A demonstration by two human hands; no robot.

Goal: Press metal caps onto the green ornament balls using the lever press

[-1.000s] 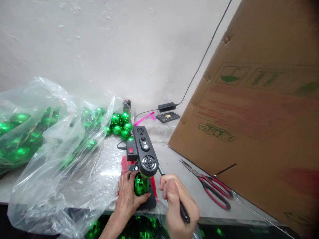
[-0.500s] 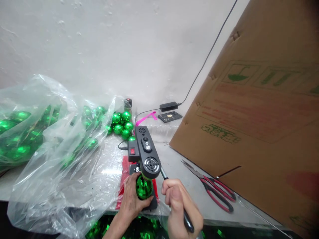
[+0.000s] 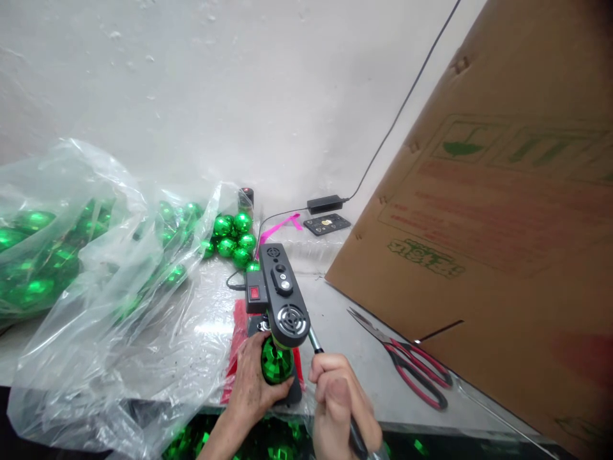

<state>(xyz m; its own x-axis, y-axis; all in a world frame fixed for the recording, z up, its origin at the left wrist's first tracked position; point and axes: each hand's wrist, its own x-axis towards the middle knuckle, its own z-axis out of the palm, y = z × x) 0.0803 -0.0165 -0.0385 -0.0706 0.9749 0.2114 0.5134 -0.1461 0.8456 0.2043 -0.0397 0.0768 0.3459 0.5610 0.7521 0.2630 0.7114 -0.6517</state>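
A shiny green faceted ball ornament sits under the front end of a black press-like machine. My left hand curls around the ball's left side, with the thumb along its lower front. My right hand is wrapped round the black-handled metal lever on the machine's right side. A red switch shows on the machine's side box. Beneath the machine lies red sheet material. The ball's top is hidden by the machine head.
Scissors with red and black handles lie on the right, beside a large cardboard box. Clear plastic bags of green balls fill the left. Several green balls, a power adapter and a black phone-like slab are behind.
My right hand has dropped slightly, and the lever's handle has come down a little with it. My left hand and the ball stay in the same place.
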